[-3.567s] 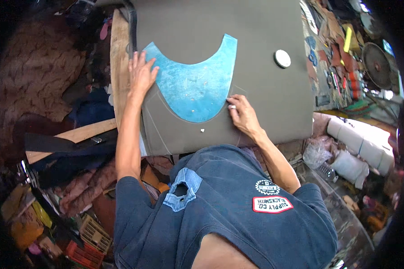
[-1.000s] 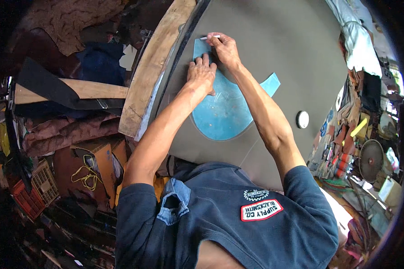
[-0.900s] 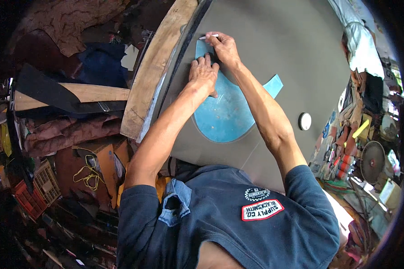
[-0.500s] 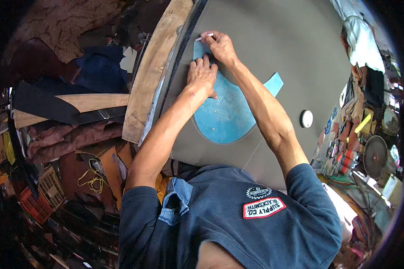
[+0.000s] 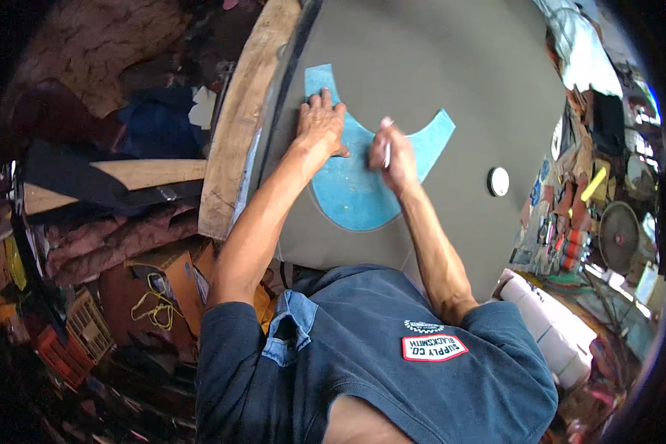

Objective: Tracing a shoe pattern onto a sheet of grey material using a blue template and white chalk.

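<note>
L. hand (image 5: 322, 127), spread palm-down, rests on left arm of flat blue U-shaped template (image 5: 351, 196), upper ctr. of frame, atop grey-brown work surface (image 5: 436, 59). R. hand (image 5: 396, 157) (blurred), fingers curled round slim white stick (image 5: 387, 154), over template's ctr.-right; a moment ago, at its upper-left tip.

The shirt (image 5: 370, 311) was dark navy, with short sleeves (image 5: 229, 344) and a rounded neckline (image 5: 348, 386). Its front bore a white, red-bordered badge (image 5: 434, 347) beneath a round-edged white emblem (image 5: 425, 326). A blue denim patch (image 5: 300, 311) framed a dark opening. Left hand (image 5: 322, 127) and right hand (image 5: 396, 157) were bare.
</note>
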`<action>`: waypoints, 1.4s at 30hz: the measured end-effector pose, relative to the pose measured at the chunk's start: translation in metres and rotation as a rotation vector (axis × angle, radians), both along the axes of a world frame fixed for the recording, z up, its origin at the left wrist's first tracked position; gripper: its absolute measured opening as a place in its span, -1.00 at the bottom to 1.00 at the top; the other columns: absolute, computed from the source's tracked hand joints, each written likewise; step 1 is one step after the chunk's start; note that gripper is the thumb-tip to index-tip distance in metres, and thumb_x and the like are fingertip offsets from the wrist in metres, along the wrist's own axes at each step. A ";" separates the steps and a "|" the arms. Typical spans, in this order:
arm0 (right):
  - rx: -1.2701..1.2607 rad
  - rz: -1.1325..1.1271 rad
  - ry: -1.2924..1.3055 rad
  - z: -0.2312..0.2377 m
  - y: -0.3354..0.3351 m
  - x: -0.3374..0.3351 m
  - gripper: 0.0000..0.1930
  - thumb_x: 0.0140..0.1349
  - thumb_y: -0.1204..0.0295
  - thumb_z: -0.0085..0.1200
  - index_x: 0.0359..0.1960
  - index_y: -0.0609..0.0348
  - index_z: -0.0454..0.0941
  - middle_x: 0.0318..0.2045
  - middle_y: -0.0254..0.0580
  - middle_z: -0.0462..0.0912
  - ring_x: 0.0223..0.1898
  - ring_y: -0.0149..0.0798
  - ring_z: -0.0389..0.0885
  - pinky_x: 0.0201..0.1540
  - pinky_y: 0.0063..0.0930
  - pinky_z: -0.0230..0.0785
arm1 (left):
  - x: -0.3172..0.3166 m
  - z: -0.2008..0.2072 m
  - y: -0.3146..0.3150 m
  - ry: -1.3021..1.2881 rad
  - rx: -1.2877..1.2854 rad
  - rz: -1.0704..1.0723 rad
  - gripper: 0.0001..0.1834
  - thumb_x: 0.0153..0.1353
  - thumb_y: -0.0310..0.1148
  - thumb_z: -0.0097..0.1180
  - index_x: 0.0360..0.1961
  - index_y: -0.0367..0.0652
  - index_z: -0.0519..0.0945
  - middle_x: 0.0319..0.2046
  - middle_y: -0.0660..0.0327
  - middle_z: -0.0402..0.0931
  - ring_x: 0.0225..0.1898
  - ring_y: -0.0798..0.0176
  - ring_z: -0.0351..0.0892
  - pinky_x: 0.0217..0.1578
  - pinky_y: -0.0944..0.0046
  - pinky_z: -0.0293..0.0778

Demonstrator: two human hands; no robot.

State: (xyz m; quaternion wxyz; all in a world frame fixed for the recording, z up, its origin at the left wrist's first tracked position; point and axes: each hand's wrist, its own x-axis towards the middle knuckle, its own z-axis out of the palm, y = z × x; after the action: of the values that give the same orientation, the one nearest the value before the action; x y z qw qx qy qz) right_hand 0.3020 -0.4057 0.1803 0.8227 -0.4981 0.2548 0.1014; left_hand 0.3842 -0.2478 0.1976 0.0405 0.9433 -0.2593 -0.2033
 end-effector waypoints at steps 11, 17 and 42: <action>-0.173 0.123 -0.103 -0.017 0.019 -0.044 -0.59 0.45 0.10 -0.09 -0.53 0.07 0.41 -0.69 -0.43 0.36 -0.72 -0.52 0.23 -0.70 -0.56 0.13 | -0.043 -0.021 0.017 -0.177 -0.225 0.027 -0.41 0.07 -0.08 0.34 0.06 -0.18 0.53 0.29 -0.09 0.27 0.30 -0.16 0.24 0.16 -0.14 0.33; -0.244 0.143 -0.141 -0.024 0.020 -0.044 -0.61 0.46 0.13 -0.11 -0.46 0.12 0.42 -0.68 -0.37 0.40 -0.72 -0.50 0.31 -0.68 -0.57 0.25 | -0.125 -0.026 0.076 -0.347 -0.501 0.360 -0.42 0.16 -0.15 0.27 0.12 -0.27 0.48 0.30 -0.23 0.21 0.36 -0.27 0.13 0.28 -0.18 0.15; -0.370 0.233 -0.129 -0.017 0.028 -0.037 -0.59 0.46 0.12 -0.13 -0.51 0.11 0.36 -0.71 -0.31 0.38 -0.73 -0.43 0.31 -0.67 -0.48 0.35 | -0.163 -0.012 0.064 -0.248 -0.484 0.612 -0.38 0.22 -0.29 0.18 0.25 -0.31 0.32 0.21 -0.24 0.25 0.20 -0.22 0.30 0.20 -0.16 0.23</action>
State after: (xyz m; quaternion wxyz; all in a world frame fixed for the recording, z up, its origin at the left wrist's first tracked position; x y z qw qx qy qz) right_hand 0.2653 -0.3773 0.1638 0.7146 -0.6719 0.1566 0.1153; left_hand 0.2209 -0.1835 0.1860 0.2884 0.9575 -0.0101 0.0001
